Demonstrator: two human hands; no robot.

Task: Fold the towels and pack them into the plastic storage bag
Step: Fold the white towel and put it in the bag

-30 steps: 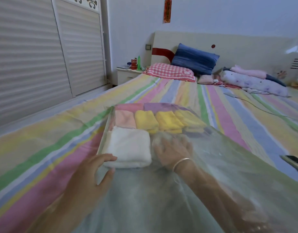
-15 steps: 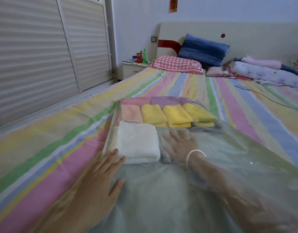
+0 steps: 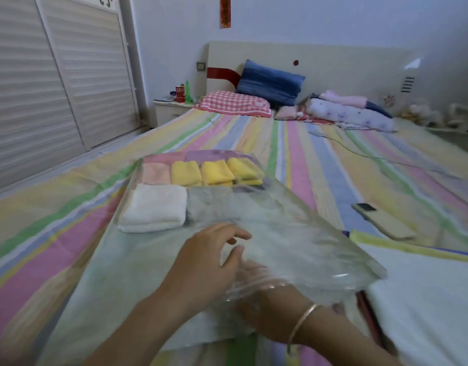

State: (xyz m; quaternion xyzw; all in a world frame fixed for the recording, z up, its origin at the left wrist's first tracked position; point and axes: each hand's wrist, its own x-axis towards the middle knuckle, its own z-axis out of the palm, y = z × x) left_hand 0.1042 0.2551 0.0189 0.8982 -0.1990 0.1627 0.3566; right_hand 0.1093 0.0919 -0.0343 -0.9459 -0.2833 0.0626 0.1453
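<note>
Storage bag: the clear plastic bag [image 3: 293, 233] is being kept on the striped bed sheet [image 3: 333, 167], its closed end lying away from the person and its mouth nearest, with the upper film being held raised along the right side.
Left hand: the left hand [image 3: 209, 257] is being rested on top of the bag's film near the mouth. The fingers are loosely bent and the thumb apart from them, and nothing is being pinched that can be seen.
Right hand: the right hand [image 3: 256, 283] is being seen only through the film at the bag's mouth and is blurred. Whether its fingers are spread or gripping cannot be told.
Wrist: a thin bracelet [image 3: 304, 320] is being worn on the right wrist, outside the bag.
Front row in bag: a folded white towel [image 3: 155, 207] is being stored at the left, with a grey towel [image 3: 209, 204] touching it on the right.
Back rows in bag: a pink towel [image 3: 156, 173] and three yellow towels [image 3: 217, 171] are being stored side by side behind the front row, with pink and purple pieces behind them against the closed end.
Outside the bag: a white cloth [image 3: 425, 299] is being left spread at the right, just beside the bag's mouth. A phone [image 3: 383, 220] is lying on the sheet beyond it.
Head of bed: a blue pillow [image 3: 270, 81] is being propped against the headboard, behind a red checked pillow [image 3: 233, 104].
</note>
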